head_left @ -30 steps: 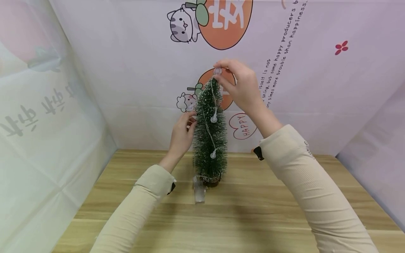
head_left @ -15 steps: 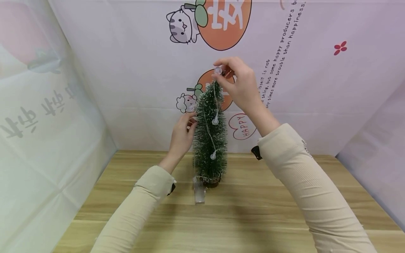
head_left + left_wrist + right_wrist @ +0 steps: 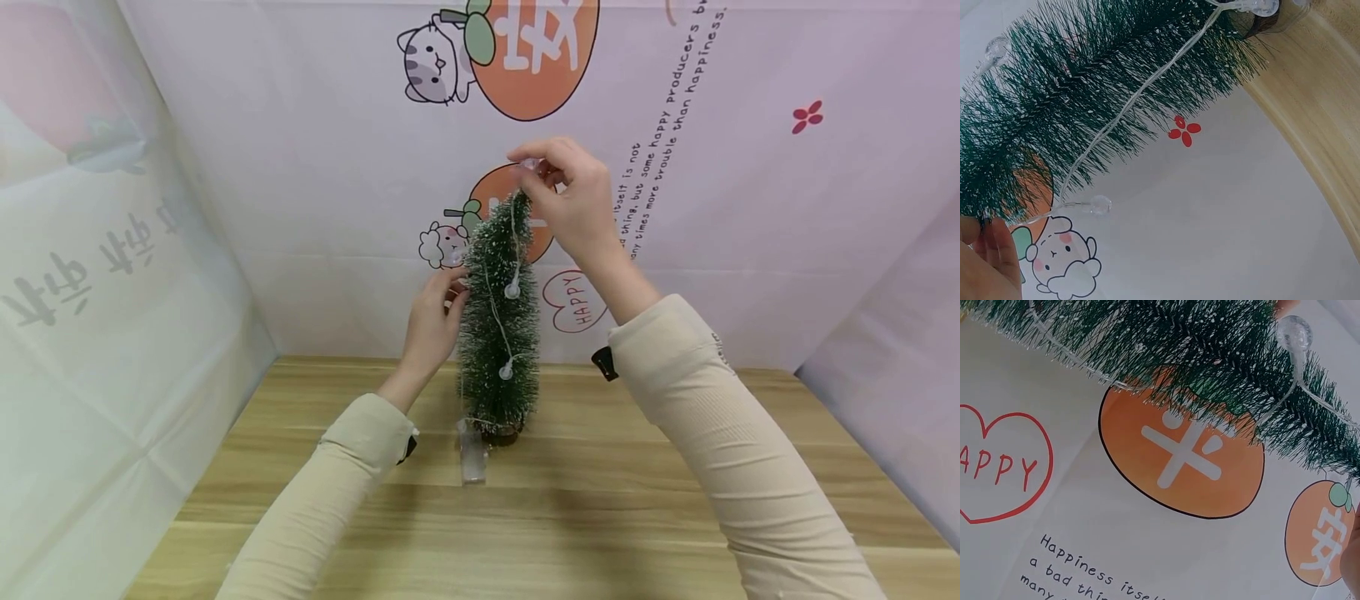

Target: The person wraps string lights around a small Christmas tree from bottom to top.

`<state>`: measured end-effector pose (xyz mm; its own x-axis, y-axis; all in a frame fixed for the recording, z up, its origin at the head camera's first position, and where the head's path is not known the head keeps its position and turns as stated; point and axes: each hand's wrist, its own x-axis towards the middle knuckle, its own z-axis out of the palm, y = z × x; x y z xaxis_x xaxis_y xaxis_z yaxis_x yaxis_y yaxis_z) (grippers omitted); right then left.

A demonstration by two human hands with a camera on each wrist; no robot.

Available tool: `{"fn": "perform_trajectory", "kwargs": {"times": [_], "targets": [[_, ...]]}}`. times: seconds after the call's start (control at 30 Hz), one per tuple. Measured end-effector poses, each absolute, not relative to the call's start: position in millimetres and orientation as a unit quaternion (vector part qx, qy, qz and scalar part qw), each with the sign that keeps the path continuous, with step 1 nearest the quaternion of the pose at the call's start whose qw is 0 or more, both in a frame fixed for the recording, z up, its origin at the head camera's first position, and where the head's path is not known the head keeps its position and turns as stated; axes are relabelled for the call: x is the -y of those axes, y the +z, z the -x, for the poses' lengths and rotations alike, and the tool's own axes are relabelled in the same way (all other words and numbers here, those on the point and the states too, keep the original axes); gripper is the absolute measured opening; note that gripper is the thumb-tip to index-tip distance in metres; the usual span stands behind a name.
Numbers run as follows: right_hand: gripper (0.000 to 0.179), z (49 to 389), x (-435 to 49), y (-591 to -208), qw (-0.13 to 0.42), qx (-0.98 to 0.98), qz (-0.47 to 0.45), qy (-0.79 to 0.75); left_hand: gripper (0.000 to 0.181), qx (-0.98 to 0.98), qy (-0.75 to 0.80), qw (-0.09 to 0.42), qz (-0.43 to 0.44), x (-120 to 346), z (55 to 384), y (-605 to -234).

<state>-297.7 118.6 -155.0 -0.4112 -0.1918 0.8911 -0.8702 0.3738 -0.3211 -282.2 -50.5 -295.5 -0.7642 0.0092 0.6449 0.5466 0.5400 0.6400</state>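
A small green Christmas tree [image 3: 495, 333] with white-flecked needles stands upright on the table. A clear-wired string light [image 3: 1124, 111] runs down it, with round bulbs such as the one on the front [image 3: 512, 289]. My left hand [image 3: 433, 323] grips the tree's left side around mid-height, its fingertips in among the needles. At the tip, my right hand [image 3: 576, 190] pinches a clear bulb [image 3: 530, 164] of the string between thumb and forefinger; the fingers partly cover it. In the right wrist view only a sliver of that hand [image 3: 1352, 556] shows at the edge.
A clear battery box [image 3: 472, 458] on the string lies at the tree's base. The wooden table [image 3: 637, 500] reaches back to a white printed cloth [image 3: 337, 167], close behind the tree. Another cloth [image 3: 112, 333] hangs along the left side.
The tree's tip has shifted slightly right along with my right hand. The top bulb has turned in behind the right thumb and is less visible. My left hand keeps nearly the same place.
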Motion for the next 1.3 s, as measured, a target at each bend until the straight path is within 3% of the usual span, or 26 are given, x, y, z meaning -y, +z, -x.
{"fn": "perform_trajectory", "kwargs": {"times": [0.17, 0.47, 0.73, 1.03, 1.3], "targets": [[0.013, 297.5, -118.3, -155.2, 0.375, 0.725, -0.352, 0.458, 0.031, 0.825, -0.448, 0.298, 0.170, 50.3, 283.1, -296.1], [0.037, 296.7, -122.7, -154.1, 0.304, 0.743, -0.351, 0.481, 0.031, 0.829, -0.446, 0.295, 0.162, 51.8, 283.0, -295.3], [0.041, 296.3, -130.4, -154.0, 0.238, 0.745, -0.347, 0.517, 0.031, 0.829, -0.445, 0.297, 0.162, 52.9, 284.3, -295.4], [0.025, 304.7, -131.8, -171.8, 0.334, 0.758, -0.317, 0.462, 0.032, 0.830, -0.451, 0.289, 0.154, 53.7, 285.1, -298.1], [0.024, 304.5, -129.5, -191.1, 0.346, 0.751, -0.300, 0.476, 0.031, 0.826, -0.454, 0.295, 0.157, 54.5, 283.0, -298.9]]}}
